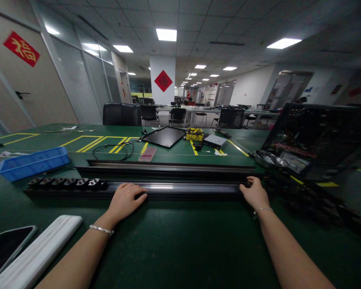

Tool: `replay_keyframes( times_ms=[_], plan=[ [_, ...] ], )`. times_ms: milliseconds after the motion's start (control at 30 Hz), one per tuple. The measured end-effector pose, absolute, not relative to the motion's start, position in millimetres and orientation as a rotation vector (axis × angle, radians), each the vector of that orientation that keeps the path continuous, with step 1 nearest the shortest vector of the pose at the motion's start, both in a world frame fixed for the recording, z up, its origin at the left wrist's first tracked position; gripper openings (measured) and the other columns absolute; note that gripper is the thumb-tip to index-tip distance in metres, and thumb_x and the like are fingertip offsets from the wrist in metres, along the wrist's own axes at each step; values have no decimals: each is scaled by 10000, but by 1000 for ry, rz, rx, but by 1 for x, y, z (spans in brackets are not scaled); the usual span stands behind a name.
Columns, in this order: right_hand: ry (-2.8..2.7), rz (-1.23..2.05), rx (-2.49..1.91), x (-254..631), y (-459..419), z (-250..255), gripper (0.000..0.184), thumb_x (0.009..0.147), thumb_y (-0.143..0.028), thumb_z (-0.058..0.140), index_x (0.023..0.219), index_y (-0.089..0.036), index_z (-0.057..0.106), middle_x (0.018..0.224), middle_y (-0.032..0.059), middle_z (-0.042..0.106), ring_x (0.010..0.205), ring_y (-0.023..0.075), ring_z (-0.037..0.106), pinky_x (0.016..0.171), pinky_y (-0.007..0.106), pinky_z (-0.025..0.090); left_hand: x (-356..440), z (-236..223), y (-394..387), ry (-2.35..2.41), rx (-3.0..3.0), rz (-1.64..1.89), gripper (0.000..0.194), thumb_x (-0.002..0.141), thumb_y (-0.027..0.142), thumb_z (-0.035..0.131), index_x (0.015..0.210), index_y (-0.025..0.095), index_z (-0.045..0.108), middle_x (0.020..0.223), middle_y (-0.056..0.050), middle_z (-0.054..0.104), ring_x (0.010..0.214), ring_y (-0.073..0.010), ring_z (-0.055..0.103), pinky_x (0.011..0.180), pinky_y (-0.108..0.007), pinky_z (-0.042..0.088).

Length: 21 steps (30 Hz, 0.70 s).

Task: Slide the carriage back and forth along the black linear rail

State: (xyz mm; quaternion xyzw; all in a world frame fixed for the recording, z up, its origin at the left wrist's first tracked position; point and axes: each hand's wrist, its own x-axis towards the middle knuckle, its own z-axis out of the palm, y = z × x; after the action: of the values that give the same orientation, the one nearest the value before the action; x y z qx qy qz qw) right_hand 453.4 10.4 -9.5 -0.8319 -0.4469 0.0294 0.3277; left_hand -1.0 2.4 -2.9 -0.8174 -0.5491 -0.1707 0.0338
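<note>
Green table: it (183, 245) spread beneath everything, marked with yellow lines.
Open black case: it (315, 140) stood at the right, beyond the right hand.
Near black rail: it (183, 188) lay crosswise before the person, under both hands.
Far black rail: it (174, 169) lay just behind, roughly parallel.
Blue bin: it (37, 165) sat at the left, near the rails' left ends.
Left hand: it (124, 199) lay over the near rail, thumb apart from the fingers; I could not tell how firmly it gripped.
Right hand: it (256, 193) was curled narrow at that rail's right end; whether it pinched a small part, I could not tell.
Small blocks: they (70, 182) stood in a row on the near rail's left end.
</note>
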Motion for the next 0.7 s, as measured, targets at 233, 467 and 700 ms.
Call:
replay_keyframes(
  times_ms=[233, 467, 700],
  plan=[
    [-1172, 83, -2172, 455, 11, -12, 447, 718, -326, 538, 1138, -185, 484, 1115, 119, 612, 982, 265, 583, 863, 368, 426, -1, -2, 2, -1693, -2512, -529, 307, 845, 440, 444, 971, 293, 683, 967, 2, 709, 952, -196, 601, 884, -378, 344],
    [-1152, 82, -2193, 455, 10, -9, 453, 717, -336, 542, 1140, -185, 483, 1115, 112, 618, 969, 260, 593, 855, 362, 432, -1, -2, 2, -1690, -2511, -537, 302, 847, 433, 445, 974, 294, 681, 971, 1, 709, 949, -193, 601, 885, -375, 343],
    [-1142, 70, -2157, 455, 8, -9, 443, 700, -337, 554, 1114, -192, 489, 1093, 100, 627, 939, 251, 603, 831, 346, 437, 0, -1, 1, -1692, -2516, -538, 307, 840, 439, 444, 968, 291, 682, 981, -10, 708, 958, -198, 598, 892, -382, 346]
  ],
)
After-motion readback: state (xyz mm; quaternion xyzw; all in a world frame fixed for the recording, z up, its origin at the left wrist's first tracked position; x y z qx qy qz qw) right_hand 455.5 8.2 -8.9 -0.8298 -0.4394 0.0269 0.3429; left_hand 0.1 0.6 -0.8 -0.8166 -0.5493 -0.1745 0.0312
